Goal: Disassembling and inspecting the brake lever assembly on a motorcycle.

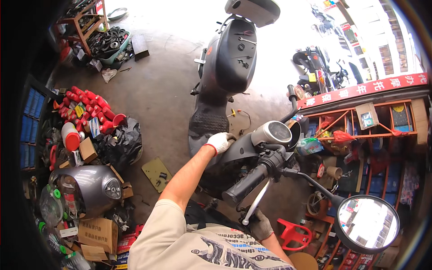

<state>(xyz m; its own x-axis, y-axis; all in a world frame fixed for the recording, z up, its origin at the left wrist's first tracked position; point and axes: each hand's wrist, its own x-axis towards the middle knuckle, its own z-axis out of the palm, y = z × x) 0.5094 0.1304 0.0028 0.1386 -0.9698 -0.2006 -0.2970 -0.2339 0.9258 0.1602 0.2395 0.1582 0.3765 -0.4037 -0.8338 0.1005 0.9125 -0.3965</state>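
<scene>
A dark grey scooter stands before me, handlebar and speedometer at the near right. My left hand, in a white knit glove, rests on the front body panel below the speedometer, fingers curled over its edge. Low under the right grip and silver brake lever, my gloved right hand is closed around something dark that I cannot make out, partly hidden. A round mirror sticks out to the right. Small tools and dark parts lie on the seat.
Red bottles, black bags, cardboard boxes and a grey fairing crowd the left. A flat yellowish board lies on the floor. Orange shelving and a red plastic piece are at right, motorcycles behind.
</scene>
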